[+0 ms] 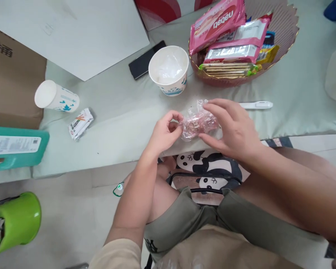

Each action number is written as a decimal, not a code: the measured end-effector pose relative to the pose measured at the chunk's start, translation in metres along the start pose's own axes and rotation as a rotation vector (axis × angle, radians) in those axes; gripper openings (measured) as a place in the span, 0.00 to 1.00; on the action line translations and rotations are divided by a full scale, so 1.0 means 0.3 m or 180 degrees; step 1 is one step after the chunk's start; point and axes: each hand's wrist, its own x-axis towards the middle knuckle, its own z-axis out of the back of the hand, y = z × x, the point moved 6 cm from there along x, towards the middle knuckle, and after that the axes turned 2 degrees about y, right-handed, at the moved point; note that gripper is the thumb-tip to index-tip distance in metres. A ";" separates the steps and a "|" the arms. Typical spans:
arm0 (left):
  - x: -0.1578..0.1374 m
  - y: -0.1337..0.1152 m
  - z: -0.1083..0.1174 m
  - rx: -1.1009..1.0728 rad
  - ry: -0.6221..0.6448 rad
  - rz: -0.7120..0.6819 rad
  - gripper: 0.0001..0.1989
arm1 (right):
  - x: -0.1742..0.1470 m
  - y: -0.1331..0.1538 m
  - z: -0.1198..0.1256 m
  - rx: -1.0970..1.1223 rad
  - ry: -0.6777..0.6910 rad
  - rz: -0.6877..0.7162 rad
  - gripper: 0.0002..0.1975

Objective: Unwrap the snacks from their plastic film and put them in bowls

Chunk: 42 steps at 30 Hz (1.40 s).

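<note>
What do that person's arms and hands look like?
The left hand and right hand are bare, with nothing worn on them that I can see. The left arm has a short beige sleeve. The right arm looks bare; I can't make out its sleeve.

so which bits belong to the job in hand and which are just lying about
In the job:
- clear-wrapped pink item, pinched in the left grip
- perhaps the paper bowl, with what looks like clear plastic inside
- perhaps the white tool, partly hidden

Seemingly just lying about:
- snack basket
- black phone
- paper cup
- small white packet
</note>
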 end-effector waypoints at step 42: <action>-0.071 -0.083 0.246 -0.0525 -0.1649 -0.1115 0.10 | 0.005 -0.083 0.166 0.1081 -0.0746 -0.0581 0.07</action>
